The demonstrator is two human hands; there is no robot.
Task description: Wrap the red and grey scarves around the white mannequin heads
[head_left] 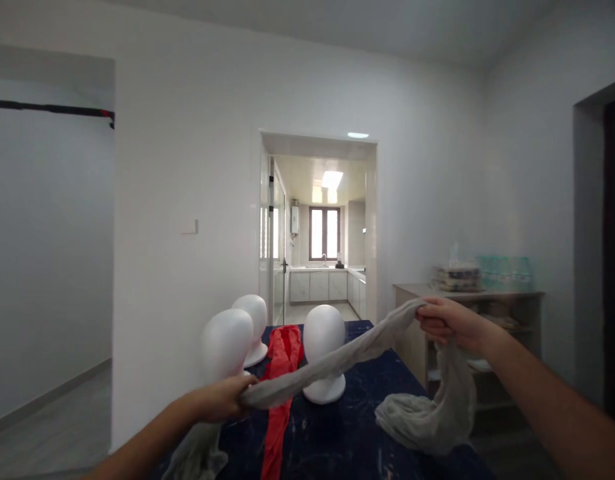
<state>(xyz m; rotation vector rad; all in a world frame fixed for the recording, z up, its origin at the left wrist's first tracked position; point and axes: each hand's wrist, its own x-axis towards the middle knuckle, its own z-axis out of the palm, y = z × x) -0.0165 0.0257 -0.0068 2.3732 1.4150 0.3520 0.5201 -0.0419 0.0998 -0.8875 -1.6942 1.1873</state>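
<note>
Both of my hands are closed on one long grey scarf (337,363), which is stretched between them above the dark blue table (337,433). I see my left hand (222,398) low and near the table's front edge, with its fingers wrapped around the twisted cloth. My right hand (445,323) is higher and further to the right, gripping the scarf in a fist. From the right hand the cloth hangs down and piles on the table (422,420); another end drops below the left hand. Three white foam heads (324,353) stand on the table behind the scarf. A red scarf (280,387) lies between them.
</note>
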